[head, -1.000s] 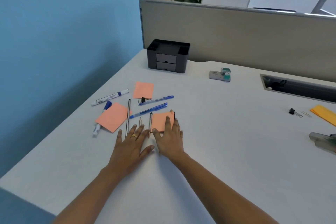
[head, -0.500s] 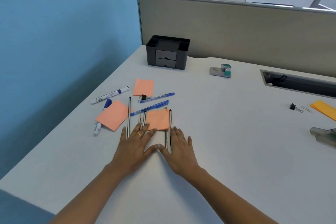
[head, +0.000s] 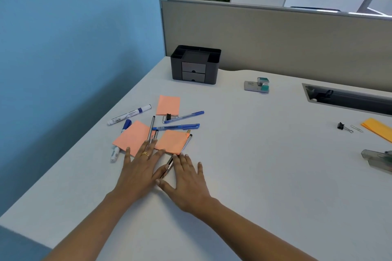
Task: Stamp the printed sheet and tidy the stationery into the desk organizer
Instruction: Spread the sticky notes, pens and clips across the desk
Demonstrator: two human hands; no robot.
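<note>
My left hand [head: 140, 167] and my right hand [head: 188, 178] lie flat on the white desk [head: 265, 165], fingers spread, side by side. Between them runs a thin metal pen [head: 179, 154], its lower end under my fingers. My left fingertips rest on other thin pens [head: 151, 128] and touch an orange sticky pad [head: 171, 141]. Two more orange pads [head: 132, 137] [head: 168, 105], two blue pens [head: 177, 126] [head: 186, 115], two white markers [head: 129, 114] [head: 115, 152] and a binder clip [head: 168, 116] lie scattered beyond. The black desk organizer [head: 195, 64] stands at the back.
A teal and grey stamp [head: 257, 86] sits to the right of the organizer. Farther right lie a black binder clip [head: 340, 126], a paper clip [head: 356, 128], yellow paper [head: 377, 129] and a grey stapler [head: 377, 160]. A cable slot [head: 347, 99] opens near the beige partition. A blue wall borders the left.
My right hand slid back off the orange pad toward me, and a thin pen has rolled out between my hands. The left hand stayed almost in place.
</note>
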